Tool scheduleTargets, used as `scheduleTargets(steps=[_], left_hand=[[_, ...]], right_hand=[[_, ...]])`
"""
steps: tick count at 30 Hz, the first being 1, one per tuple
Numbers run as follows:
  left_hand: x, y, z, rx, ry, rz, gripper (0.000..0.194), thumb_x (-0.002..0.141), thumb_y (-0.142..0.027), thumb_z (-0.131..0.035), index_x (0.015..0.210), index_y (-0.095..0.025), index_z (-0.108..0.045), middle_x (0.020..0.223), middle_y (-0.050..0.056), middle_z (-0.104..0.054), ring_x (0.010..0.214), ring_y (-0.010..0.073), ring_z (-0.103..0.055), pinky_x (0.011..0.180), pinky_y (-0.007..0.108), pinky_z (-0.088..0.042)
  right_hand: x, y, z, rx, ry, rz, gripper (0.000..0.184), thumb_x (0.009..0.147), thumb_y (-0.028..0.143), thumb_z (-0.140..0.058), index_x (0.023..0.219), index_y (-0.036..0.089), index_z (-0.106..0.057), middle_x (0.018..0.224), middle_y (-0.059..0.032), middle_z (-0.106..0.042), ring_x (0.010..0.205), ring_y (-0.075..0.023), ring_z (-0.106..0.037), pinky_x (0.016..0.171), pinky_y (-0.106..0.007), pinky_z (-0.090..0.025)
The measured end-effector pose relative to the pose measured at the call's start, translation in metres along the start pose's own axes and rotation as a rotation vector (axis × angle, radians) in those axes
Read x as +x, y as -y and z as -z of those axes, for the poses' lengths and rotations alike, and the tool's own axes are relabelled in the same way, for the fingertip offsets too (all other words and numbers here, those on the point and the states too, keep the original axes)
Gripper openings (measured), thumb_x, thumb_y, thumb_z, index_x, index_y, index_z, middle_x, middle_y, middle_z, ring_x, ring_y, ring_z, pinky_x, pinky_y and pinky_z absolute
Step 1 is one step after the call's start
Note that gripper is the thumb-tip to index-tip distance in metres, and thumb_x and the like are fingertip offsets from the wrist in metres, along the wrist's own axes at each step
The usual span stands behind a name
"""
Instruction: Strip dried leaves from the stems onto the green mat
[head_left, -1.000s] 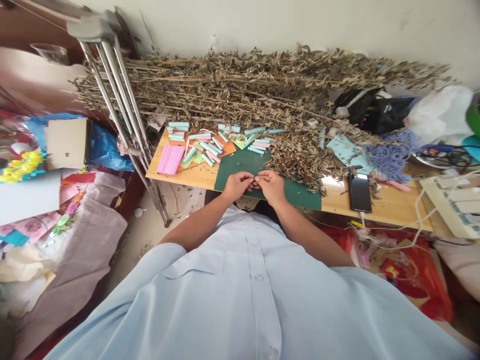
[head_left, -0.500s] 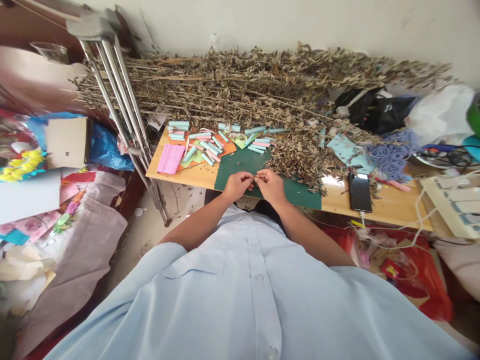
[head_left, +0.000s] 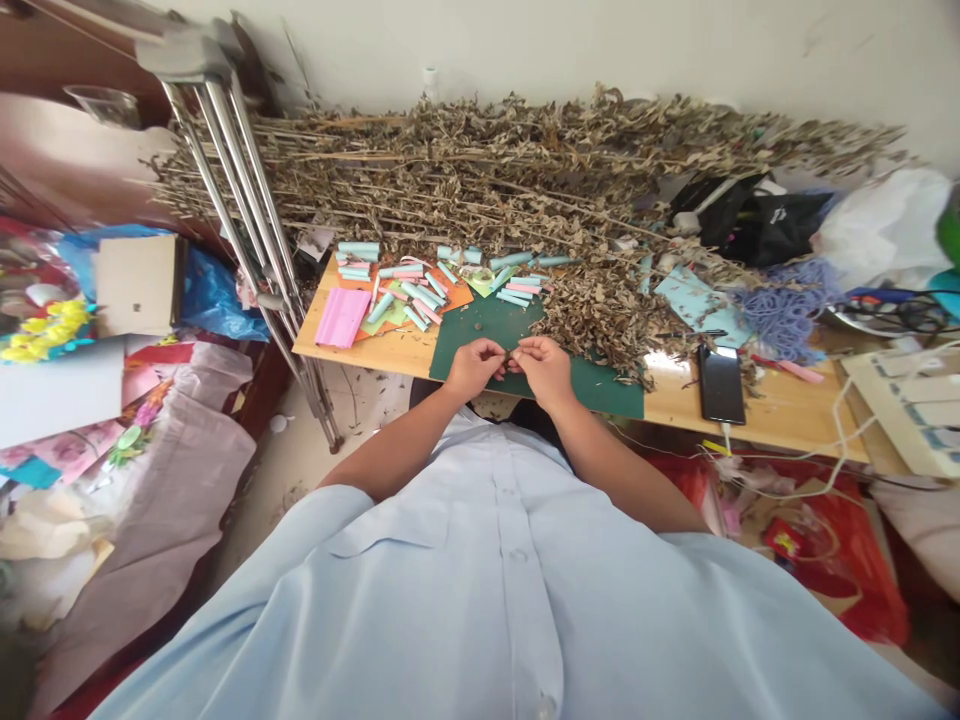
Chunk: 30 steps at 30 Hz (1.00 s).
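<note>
My left hand point(head_left: 475, 368) and my right hand point(head_left: 544, 370) meet over the near edge of a green mat point(head_left: 487, 322). Thumbs and fingertips of both are pinched closed around a small brownish bit of dried leaf point(head_left: 509, 356), mostly covered by the fingers. Close by on the right lies a heap of crumpled dried leaves point(head_left: 600, 315), partly on the mat. Left of the mat and behind it are several light blue and pink paper rolls point(head_left: 420, 295), some on orange and green paper. A folded pink paper point(head_left: 343, 317) lies at the table's left end.
Long dried stalks with leaves point(head_left: 465, 180) cover the back along the wall. Metal crutches point(head_left: 240, 190) lean at the left. On the right are a phone point(head_left: 721, 384) with its cable, blue-purple cord point(head_left: 787, 305) and a power strip point(head_left: 911, 405). A red bag point(head_left: 840, 560) sits below.
Both hands stay in nearly the same spot. My fingertips have shifted slightly around the small leaf bit, which shows a little more between them.
</note>
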<state>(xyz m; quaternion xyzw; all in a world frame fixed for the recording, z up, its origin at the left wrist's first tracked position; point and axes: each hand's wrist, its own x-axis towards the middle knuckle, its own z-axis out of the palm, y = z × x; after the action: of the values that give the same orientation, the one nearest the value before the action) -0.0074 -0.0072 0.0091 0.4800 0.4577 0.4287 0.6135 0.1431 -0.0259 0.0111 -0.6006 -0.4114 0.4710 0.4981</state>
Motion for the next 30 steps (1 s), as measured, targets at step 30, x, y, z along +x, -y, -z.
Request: scheduleTargets(steps=[30], left_hand=[[0.001, -0.004, 0.001, -0.114, 0.095, 0.030, 0.026, 0.081, -0.033, -0.076, 0.090, -0.012, -0.064, 0.069, 0.003, -0.069, 0.063, 0.0135, -0.069, 0.064, 0.028, -0.060]], right_hand=[[-0.008, 0.005, 0.009, -0.366, 0.037, 0.318, 0.022, 0.084, 0.031, -0.063, 0.105, 0.025, -0.068, 0.096, -0.0040, -0.076, 0.086, -0.0208, -0.073, 0.086, -0.038, -0.059]])
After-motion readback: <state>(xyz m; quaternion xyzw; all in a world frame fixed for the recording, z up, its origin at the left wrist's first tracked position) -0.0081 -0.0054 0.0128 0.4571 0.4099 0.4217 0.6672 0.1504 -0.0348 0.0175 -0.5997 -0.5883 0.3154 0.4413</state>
